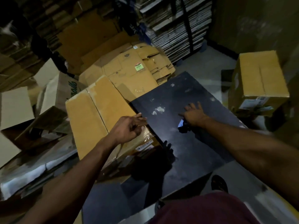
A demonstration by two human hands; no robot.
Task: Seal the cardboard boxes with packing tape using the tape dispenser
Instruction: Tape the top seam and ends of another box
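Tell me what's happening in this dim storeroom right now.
A person stands at a dark table among cardboard. The right hand reaches, fingers spread, over a small dark object, possibly the tape dispenser. The left hand rests on a closed cardboard box beside the table. No tape is being applied yet.

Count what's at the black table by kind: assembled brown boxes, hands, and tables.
Assembled brown boxes: 2, left box and right box
Hands: 2, left hand and right hand
Black table: 1
Total: 5
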